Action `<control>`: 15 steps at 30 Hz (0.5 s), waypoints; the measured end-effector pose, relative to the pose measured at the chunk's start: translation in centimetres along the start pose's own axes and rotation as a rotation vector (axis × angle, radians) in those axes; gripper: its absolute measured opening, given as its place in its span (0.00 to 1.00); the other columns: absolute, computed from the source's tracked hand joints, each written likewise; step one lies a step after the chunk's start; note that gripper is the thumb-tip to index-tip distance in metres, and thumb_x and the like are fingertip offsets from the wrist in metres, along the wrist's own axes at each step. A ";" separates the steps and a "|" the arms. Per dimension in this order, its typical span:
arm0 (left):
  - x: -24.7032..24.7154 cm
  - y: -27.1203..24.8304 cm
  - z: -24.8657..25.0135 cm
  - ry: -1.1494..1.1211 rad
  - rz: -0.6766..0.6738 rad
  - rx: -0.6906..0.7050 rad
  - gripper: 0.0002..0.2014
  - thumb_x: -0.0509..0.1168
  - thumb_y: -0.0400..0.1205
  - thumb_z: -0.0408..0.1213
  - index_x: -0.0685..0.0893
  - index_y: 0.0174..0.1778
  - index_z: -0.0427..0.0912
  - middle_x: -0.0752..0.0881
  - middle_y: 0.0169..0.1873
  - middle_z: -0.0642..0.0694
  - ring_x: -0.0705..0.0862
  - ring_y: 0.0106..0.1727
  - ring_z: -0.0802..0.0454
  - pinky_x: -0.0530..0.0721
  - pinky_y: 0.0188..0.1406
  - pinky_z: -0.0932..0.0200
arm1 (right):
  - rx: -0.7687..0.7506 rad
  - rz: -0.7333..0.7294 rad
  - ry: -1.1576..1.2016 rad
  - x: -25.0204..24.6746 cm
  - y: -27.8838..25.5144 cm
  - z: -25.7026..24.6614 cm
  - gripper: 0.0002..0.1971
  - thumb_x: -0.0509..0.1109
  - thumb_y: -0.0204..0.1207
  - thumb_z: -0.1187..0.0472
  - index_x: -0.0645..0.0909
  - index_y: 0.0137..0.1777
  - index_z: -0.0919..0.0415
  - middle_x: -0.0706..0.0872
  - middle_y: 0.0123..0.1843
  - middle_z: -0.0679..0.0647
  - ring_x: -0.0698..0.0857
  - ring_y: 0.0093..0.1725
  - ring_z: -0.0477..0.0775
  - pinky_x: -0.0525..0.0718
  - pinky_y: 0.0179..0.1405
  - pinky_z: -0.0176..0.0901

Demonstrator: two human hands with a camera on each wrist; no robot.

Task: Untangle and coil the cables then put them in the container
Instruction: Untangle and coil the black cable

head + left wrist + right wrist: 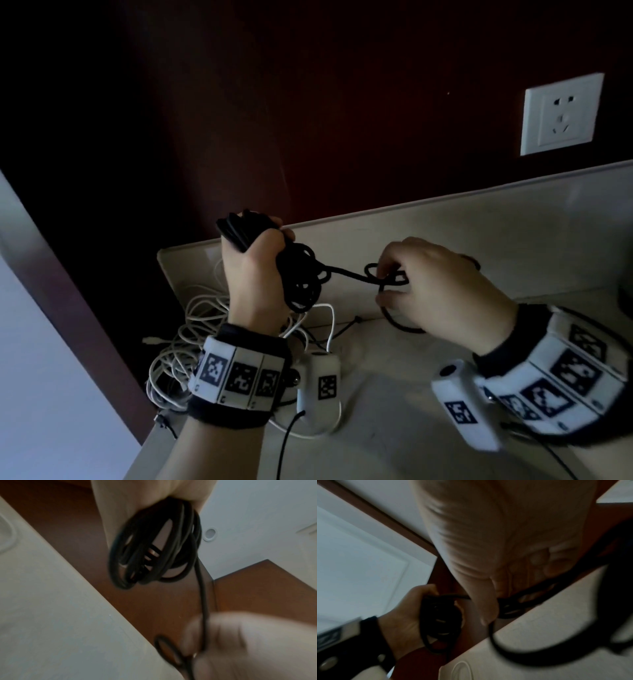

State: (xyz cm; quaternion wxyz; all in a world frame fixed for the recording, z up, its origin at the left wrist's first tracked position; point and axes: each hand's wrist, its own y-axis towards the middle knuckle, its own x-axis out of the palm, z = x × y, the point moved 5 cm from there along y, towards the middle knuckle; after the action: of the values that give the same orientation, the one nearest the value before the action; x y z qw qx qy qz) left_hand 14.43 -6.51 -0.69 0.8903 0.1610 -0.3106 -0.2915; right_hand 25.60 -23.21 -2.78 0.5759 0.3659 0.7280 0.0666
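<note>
Nearest my body, on both forearms: dark wrist straps carrying white blocks printed with black square markers, a white camera housing [320, 389] hanging beside the left one; a thin dark lead runs off it toward me.

Item, left hand [255, 274]: raised above the surface [394, 394], fingers curled tight round a coiled bundle of the black cable [301, 277]; loops stick out above the fist and hang below it; the left wrist view shows the same loops [154, 550] dropping from my palm, blurred.

Item, right hand [442, 291]: level with the left and a little apart from it, fingers [388, 267] bent and pinching a loose stretch of the same black cable, which forms a small loop at the fingertips and a larger curve under the palm; one taut length crosses the gap between both hands; the right wrist view is too blurred for me to tell which fingers grip.

Item, white cables [191, 342]: a tangled heap lying on the surface beneath and left of my left wrist, near the edge, one small plug poking out to the left; how many cables, I cannot tell.

Item, surface: pale, stone-like, with a raised back lip.

Item, farthest: dark reddish-brown wall panel; white wall socket [561, 114] set in it at upper right.
</note>
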 end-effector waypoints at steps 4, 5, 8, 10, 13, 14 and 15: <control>-1.9 1.4 0.0 -0.023 0.090 -0.017 0.10 0.59 0.66 0.24 0.73 0.43 0.30 0.73 0.33 0.38 0.74 0.30 0.45 0.77 0.31 0.51 | 0.007 -0.137 0.214 -0.4 0.8 1.2 0.02 0.72 0.80 0.51 0.84 0.48 0.47 0.85 0.33 0.43 0.81 0.30 0.35 0.73 0.27 0.30; -2.3 1.6 0.0 -0.019 0.109 -0.019 0.11 0.60 0.65 0.25 0.71 0.42 0.34 0.72 0.34 0.38 0.73 0.30 0.45 0.75 0.32 0.49 | 0.008 -0.163 0.283 -0.6 0.9 1.3 0.03 0.71 0.81 0.54 0.86 0.51 0.45 0.89 0.35 0.41 0.83 0.30 0.34 0.76 0.29 0.29; -3.2 2.1 0.6 -0.017 0.131 -0.008 0.14 0.64 0.60 0.29 0.67 0.37 0.33 0.71 0.37 0.38 0.71 0.30 0.44 0.71 0.36 0.45 | 0.081 -0.129 0.371 -1.3 1.0 2.5 0.14 0.66 0.84 0.63 0.83 0.64 0.46 0.93 0.40 0.40 0.90 0.38 0.38 0.89 0.47 0.42; -3.8 2.5 1.0 -0.009 0.134 -0.004 0.15 0.66 0.57 0.32 0.70 0.35 0.33 0.70 0.36 0.38 0.71 0.31 0.44 0.70 0.36 0.46 | 0.139 -0.095 0.355 -1.9 1.0 3.2 0.12 0.65 0.83 0.65 0.82 0.60 0.48 0.92 0.37 0.43 0.90 0.36 0.38 0.90 0.46 0.46; -3.8 2.6 1.4 0.004 0.101 0.028 0.07 0.64 0.61 0.28 0.72 0.28 0.38 0.71 0.30 0.40 0.72 0.30 0.45 0.71 0.33 0.50 | 0.123 -0.077 0.408 -2.6 0.9 2.8 0.07 0.66 0.84 0.62 0.84 0.51 0.50 0.92 0.36 0.44 0.90 0.35 0.41 0.90 0.41 0.45; -3.5 2.4 1.4 0.016 0.088 0.041 0.05 0.62 0.63 0.26 0.72 0.28 0.37 0.72 0.29 0.40 0.73 0.30 0.45 0.72 0.34 0.50 | 0.102 -0.073 0.412 -2.8 0.8 2.3 0.05 0.68 0.83 0.59 0.85 0.49 0.50 0.92 0.37 0.44 0.90 0.36 0.40 0.90 0.41 0.44; -2.9 2.0 1.4 0.021 0.065 0.043 0.03 0.61 0.64 0.24 0.73 0.29 0.34 0.73 0.29 0.39 0.74 0.30 0.45 0.73 0.34 0.50 | 0.080 -0.077 0.396 -2.7 0.7 1.8 0.03 0.70 0.82 0.57 0.85 0.49 0.49 0.92 0.38 0.44 0.90 0.37 0.39 0.89 0.42 0.43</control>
State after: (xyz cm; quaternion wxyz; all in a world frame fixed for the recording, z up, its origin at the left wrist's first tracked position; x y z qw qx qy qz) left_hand 12.52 -3.29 -0.04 0.8990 0.1729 -0.3123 -0.2537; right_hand 27.68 -24.92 -0.81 0.4089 0.3400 0.8424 0.0863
